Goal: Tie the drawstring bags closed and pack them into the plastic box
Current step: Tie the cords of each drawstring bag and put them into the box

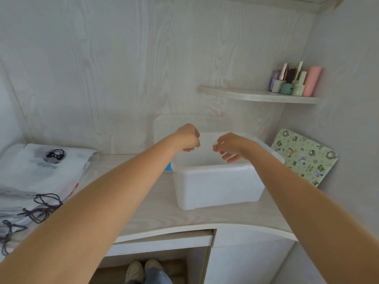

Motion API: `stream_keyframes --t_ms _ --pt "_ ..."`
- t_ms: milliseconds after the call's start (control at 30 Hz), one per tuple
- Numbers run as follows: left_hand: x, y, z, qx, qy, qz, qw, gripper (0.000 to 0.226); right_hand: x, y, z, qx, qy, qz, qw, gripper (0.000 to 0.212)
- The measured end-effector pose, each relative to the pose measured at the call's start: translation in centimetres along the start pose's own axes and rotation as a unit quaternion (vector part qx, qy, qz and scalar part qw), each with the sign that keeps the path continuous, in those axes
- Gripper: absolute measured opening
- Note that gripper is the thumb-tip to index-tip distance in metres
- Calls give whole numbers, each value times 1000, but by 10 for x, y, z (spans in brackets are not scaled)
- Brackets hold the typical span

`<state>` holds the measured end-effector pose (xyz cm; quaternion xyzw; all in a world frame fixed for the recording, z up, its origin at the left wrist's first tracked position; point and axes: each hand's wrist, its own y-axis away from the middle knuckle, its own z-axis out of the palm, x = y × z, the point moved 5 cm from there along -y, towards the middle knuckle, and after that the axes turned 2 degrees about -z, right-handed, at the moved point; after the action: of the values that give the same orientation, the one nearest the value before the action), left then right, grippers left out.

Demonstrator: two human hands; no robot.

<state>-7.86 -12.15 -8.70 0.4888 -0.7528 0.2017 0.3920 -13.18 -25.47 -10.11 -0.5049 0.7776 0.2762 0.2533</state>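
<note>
A white plastic box stands open on the desk, its inside washed out by glare, so I cannot see any contents. My left hand hovers over the box's back left part with its fingers curled into a fist, and nothing shows in it. My right hand is above the box's middle, thumb and forefinger close together and the other fingers loosely bent. A pile of white drawstring bags with dark cords lies at the left end of the desk.
The box's white lid leans on the wall behind it. A small blue object peeks out left of the box. A green patterned pad leans at the right. A corner shelf holds several bottles.
</note>
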Motion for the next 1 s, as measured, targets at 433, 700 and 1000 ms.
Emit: stream_keyframes --t_ms 433,700,1000 --pt "-90 64 -148 279 75 68 955 14 -139 70 90 234 -7 -338 912 28" --pt "-225 98 -223 296 -84 -9 951 24 -197 54 243 46 45 -349 935 37" --pt "-313 114 -235 94 -215 -83 968 40 -225 41 348 -135 59 -320 936 59"
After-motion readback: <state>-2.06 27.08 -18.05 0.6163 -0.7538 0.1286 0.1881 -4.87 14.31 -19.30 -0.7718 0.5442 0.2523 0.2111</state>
